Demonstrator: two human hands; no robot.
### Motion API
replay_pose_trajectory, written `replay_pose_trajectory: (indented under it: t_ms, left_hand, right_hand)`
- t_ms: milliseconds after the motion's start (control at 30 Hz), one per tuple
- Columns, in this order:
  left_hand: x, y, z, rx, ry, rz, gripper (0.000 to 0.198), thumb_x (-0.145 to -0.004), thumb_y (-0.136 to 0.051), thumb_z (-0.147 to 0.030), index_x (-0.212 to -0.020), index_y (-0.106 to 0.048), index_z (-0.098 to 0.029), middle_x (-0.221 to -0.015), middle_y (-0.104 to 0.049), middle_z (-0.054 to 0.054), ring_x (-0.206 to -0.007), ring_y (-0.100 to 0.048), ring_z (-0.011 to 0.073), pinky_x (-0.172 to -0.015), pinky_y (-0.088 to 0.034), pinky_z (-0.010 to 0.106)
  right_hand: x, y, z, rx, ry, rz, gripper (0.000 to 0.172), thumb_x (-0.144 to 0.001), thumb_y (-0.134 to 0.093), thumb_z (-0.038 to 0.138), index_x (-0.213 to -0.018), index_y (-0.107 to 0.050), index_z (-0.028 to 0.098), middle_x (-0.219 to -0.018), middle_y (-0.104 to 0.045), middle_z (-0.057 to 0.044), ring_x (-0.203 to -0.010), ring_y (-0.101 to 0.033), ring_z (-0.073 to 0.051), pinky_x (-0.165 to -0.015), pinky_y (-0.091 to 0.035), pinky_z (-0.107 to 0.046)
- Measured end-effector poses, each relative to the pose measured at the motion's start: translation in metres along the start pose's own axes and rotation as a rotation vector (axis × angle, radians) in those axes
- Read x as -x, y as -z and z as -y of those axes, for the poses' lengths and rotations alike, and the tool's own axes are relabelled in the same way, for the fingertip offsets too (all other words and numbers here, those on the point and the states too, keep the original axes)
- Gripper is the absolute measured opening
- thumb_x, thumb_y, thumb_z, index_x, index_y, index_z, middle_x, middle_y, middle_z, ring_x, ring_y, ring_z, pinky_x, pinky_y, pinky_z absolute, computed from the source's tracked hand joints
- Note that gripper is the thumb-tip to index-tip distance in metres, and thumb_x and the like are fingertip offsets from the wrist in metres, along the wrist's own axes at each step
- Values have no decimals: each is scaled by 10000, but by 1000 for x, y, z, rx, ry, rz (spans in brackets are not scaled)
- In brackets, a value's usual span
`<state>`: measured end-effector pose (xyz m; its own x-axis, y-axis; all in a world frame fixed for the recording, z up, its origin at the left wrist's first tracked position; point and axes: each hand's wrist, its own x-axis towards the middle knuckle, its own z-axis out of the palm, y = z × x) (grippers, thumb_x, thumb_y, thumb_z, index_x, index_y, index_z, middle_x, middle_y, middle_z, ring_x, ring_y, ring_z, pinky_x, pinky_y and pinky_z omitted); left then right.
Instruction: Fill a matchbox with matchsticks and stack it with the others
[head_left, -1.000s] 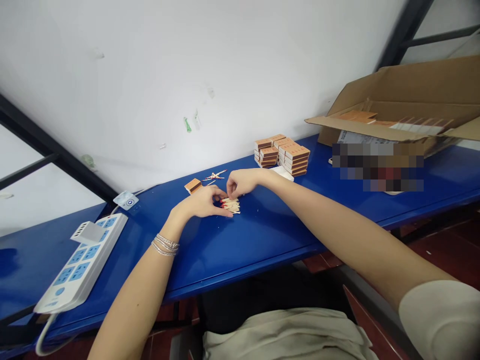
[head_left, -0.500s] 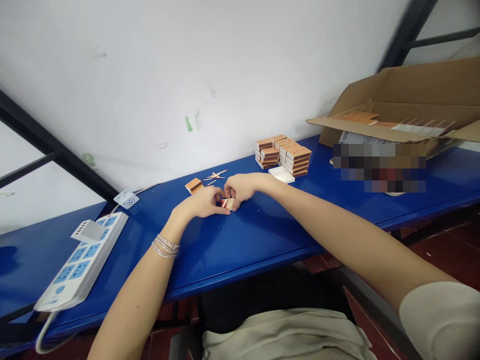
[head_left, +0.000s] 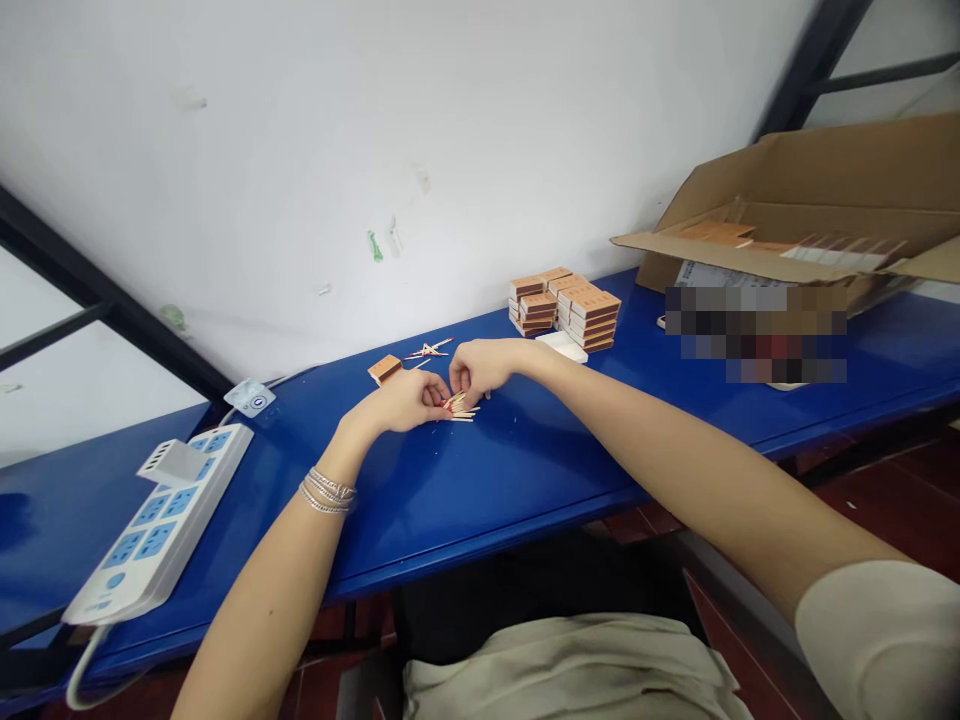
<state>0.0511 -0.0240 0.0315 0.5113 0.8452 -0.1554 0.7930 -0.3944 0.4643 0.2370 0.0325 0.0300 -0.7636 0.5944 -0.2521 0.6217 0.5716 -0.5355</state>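
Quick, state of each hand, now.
Left hand: closed, pinching the small bundle of red-tipped wooden matchsticks.
Right hand: closed, fingertips gripping the same bundle.

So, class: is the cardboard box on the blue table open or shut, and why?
Open: the cardboard box has its flaps folded outward, and flat packets show inside.

Fingers point(head_left: 433, 387) hide most matches point(head_left: 464, 410); a pixelated patch point(head_left: 754, 335) masks the carton's point(head_left: 810, 185) front.
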Motion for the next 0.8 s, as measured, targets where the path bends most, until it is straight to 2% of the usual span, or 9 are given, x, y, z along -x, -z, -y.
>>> replay_pose_trajectory:
  t_ms: [267, 500, 800]
  left_hand:
    - [1, 2, -5, 68, 10, -17, 236, -706, -718, -259, -902, -659, -143, -746, -692, 37, -694, -637, 152, -655, -505, 276]
    - [4, 5, -4, 33, 27, 29, 221, -713, -690, -229, -916, -652, -151, -781, -700, 38, -693, -644, 149, -636, -500, 263]
    - [2, 6, 10, 147, -42, -5, 276, -706, -647, -212, -967, -569, -164, -783, -696, 35, -709, -656, 161, -636, -516, 280]
  right_hand:
    - [-1, 1, -5, -38, -7, -12, 475, -544, -818, 478, -852, -680, 143, -719, -706, -31, -633, -653, -157, -576, -474, -237]
    - [-1, 0, -5, -17, -11, 1, 504, -518, -826, 493, -866, -695, 153, -756, -723, -33, -666, -660, -165, -609, -479, -253]
    - [-6, -5, -3, -15, 15, -18, 490, -502, -845, 463, -843, -688, 149, -769, -725, -31, -667, -660, -159, -590, -473, -240]
